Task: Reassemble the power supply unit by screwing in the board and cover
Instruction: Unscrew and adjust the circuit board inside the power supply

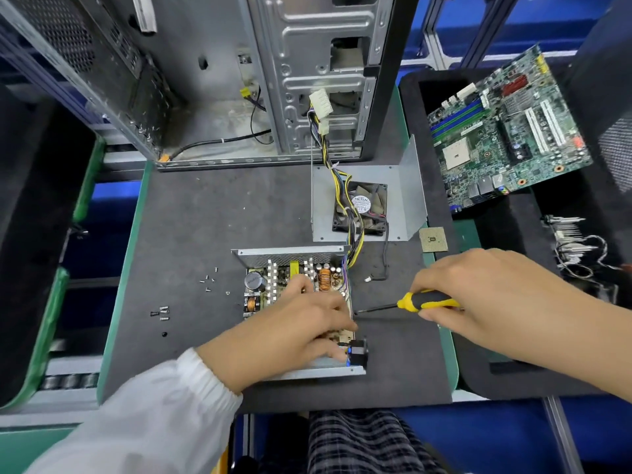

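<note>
Left hand (301, 323) lies with relaxed fingers on the board (290, 285) inside the open power supply unit (297, 309) at table (191, 234) centre, hiding its near half. Right hand (478, 289), at 3 o'clock, grips a yellow-black screwdriver (410, 302). Loose screws (208, 280) lie at 9 o'clock. At 12 o'clock, the cover (403, 200) carries a fan (360, 208) labelled "HK FAN"; finer print illegible. Computer case (273, 73) cut off above.
</note>
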Demonstrator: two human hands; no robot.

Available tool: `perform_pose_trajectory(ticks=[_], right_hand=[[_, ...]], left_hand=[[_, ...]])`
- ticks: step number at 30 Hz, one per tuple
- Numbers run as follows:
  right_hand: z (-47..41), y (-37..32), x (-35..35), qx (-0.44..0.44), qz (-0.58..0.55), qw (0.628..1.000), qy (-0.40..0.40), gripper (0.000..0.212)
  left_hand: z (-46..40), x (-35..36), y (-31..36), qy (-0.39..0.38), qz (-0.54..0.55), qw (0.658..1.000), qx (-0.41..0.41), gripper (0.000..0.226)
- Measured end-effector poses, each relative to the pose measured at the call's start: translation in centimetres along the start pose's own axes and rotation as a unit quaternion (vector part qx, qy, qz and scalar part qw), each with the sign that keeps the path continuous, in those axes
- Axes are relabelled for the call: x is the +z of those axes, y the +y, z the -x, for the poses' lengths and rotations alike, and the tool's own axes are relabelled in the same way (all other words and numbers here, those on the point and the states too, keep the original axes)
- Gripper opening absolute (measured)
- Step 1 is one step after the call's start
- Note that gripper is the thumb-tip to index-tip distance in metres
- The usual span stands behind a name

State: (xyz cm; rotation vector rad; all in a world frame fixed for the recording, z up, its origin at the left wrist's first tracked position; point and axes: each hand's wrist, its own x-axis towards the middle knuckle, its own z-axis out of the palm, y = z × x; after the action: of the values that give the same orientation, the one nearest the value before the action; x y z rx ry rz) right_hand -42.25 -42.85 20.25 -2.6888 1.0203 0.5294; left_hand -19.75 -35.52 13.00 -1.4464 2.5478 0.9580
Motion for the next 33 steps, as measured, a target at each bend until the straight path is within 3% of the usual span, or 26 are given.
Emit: perform_pose_trajectory(ticks=[3,5,8,12,17,20,22,27,29,33], right_hand=[[0.6,0.6,-0.3,0.013,-0.001,1.0,0.005,0.023],[1.0,0.8,-0.4,0.024,-0.002,1.0,0.008,0.022],[1.6,1.0,-0.4,0.035,-0.01,0.999,0.013,0.023],[2.1,1.0,-0.3,0.051,-0.022,0.998,0.019,0.025],[2.2,0.9,0.1,0.065,-0.036,0.997,0.019,0.023],[2.1,0.8,0.4,0.071,-0.045,0.996,0.017,0.023],[2.0,0.8,0.7,0.071,-0.054,0.996,0.021,0.022],[2.2,0.2,1.5,0.062,-0.075,0.995,0.023,0.024],[2.6,0.0,1.9,0.066,-0.081,0.994,0.034,0.026],[4.1,-0.8,3.5,0.093,-0.117,0.987,0.056,0.033]], left_hand=[[-1.2,-0.3,0.2,-0.065,-0.09,0.993,0.035,0.054],[-1.5,-0.1,0.4,-0.056,-0.078,0.994,0.046,0.052],[-1.1,0.2,-0.2,0.023,0.02,0.999,0.036,0.041],[0.9,1.0,0.0,0.123,0.153,0.979,0.054,0.03],[4.4,1.4,-0.7,0.105,0.273,0.956,0.017,0.041],[4.9,1.4,-0.8,0.123,0.308,0.943,-0.006,0.022],[4.1,1.4,-0.1,0.147,0.331,0.932,-0.024,0.03],[1.6,1.7,0.1,0.306,0.219,0.919,-0.119,0.056],[1.5,1.6,-0.5,0.312,0.18,0.921,-0.15,0.058],[1.1,1.7,-0.7,0.259,-0.03,0.961,-0.089,0.047]])
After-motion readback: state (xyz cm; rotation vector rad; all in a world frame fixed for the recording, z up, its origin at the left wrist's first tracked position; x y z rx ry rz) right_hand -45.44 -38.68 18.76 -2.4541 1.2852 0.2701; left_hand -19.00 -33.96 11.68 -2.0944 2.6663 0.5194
